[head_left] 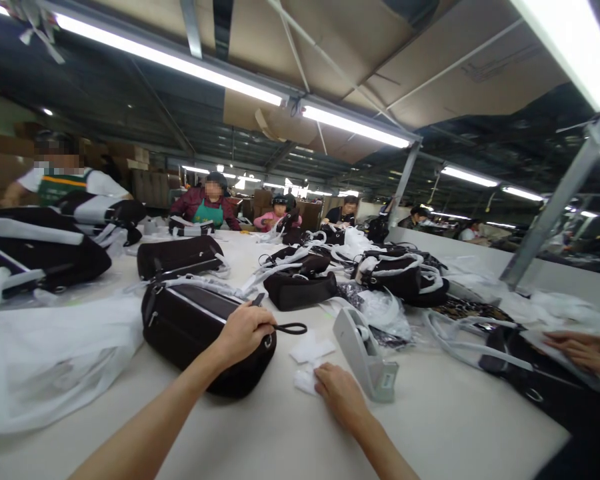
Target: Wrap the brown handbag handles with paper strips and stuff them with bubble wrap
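The person's left hand (243, 335) is closed around a thin black cord loop (291, 328), pinching it at the end of a black handbag (190, 333) that lies on its side just in front of them. The bag is a rounded, barrel-shaped body of smooth dark material with a pale stripe along its top and a small metal ring (269, 342) at the end. The right hand (337, 397) lies open and flat, fingers resting on soft white paper scraps (307, 367). Just beside it, a grey moulded plastic stand (365, 357) sits tilted on the white table (445, 420). A crumpled, translucent plastic bag (380, 313) lies beyond it, and a billowing white plastic sack (50, 360) spreads along the table to the left. More black-and-white handbags (300, 280) are spread along the table. At the right edge, a co-worker's hand (583, 351) rests on thin white plastic (545, 310).
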### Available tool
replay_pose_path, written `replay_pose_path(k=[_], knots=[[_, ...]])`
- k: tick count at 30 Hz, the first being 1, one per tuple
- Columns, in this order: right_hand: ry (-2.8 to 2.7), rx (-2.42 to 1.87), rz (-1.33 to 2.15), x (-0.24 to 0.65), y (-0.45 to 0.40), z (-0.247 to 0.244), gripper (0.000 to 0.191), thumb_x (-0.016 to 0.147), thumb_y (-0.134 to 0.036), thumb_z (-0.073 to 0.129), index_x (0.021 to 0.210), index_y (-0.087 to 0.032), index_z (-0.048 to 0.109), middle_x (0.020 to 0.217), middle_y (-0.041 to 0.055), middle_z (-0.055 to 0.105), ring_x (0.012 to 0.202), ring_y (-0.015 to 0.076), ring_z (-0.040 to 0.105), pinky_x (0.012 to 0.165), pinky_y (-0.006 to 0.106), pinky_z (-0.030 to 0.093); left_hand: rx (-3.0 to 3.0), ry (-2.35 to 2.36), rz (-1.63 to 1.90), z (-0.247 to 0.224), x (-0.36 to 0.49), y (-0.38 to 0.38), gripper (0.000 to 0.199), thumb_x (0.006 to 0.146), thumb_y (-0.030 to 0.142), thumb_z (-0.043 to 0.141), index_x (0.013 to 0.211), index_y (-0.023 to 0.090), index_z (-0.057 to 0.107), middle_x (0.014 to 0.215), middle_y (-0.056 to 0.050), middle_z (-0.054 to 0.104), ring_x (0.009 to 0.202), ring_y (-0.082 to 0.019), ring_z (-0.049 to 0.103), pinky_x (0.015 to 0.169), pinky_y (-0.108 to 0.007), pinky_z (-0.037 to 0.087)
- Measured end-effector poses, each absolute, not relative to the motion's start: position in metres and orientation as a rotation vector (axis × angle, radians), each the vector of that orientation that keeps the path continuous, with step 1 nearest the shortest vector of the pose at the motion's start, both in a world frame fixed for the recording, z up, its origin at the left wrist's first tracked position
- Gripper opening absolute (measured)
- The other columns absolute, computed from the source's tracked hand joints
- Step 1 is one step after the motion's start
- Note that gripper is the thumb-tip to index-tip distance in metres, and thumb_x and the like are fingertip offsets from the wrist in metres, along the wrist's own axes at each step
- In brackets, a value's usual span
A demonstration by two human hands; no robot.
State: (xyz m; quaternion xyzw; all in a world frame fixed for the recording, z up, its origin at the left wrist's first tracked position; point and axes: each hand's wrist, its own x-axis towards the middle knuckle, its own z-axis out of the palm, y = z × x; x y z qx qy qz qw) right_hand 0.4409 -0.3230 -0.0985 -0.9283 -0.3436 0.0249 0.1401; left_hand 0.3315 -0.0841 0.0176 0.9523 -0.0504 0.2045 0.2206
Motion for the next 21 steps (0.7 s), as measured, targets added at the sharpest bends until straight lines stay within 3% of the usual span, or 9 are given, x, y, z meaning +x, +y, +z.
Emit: replay_pose_path(k=[5, 9, 15, 21], knots=[[-0.957, -2.682, 0.081, 0.444, -0.325, -0.102, 0.017, 0.083, -0.016, 0.055, 0.092, -0.019, 0.070, 0.099, 0.0093, 0.070, 0.096, 0.0238, 0.063, 0.083, 0.030, 0.041, 2.611, -0.139, 0.551, 0.016, 0.328, -0.085, 0.019, 0.087, 0.015, 0.057, 0.087, 0.022, 0.074, 0.095, -0.001, 0.077, 0.093, -0.020, 0.069, 0.113, -0.041, 0.032], [-0.941, -2.621, 0.126, 0.449, -0.333, -0.108, 0.024, 0.079, -0.024, 0.062, 0.102, -0.022, 0.065, 0.107, 0.0052, 0.068, 0.096, 0.0204, 0.063, 0.080, 0.027, 0.042, 2.599, -0.135, 0.548, 0.016, 0.327, -0.086, 0.019, 0.087, 0.015, 0.057, 0.087, 0.022, 0.074, 0.096, -0.002, 0.077, 0.093, -0.020, 0.068, 0.113, -0.042, 0.032], [-0.902, -2.578, 0.210, 0.458, -0.336, -0.107, 0.018, 0.072, -0.026, 0.071, 0.089, -0.020, 0.067, 0.084, 0.0012, 0.071, 0.077, 0.0189, 0.065, 0.064, 0.025, 0.042, 2.589, -0.137, 0.544, 0.016, 0.326, -0.085, 0.019, 0.087, 0.016, 0.056, 0.087, 0.023, 0.074, 0.095, -0.002, 0.077, 0.093, -0.020, 0.068, 0.114, -0.042, 0.031], [-0.895, -2.587, 0.014, 0.481, -0.318, -0.090, 0.020, 0.095, -0.023, 0.051, 0.105, -0.020, 0.068, 0.107, 0.0069, 0.070, 0.102, 0.0218, 0.063, 0.088, 0.035, 0.046, 2.556, -0.127, 0.547, 0.015, 0.329, -0.084, 0.019, 0.087, 0.016, 0.056, 0.086, 0.023, 0.073, 0.095, -0.001, 0.077, 0.093, -0.020, 0.068, 0.114, -0.041, 0.031]])
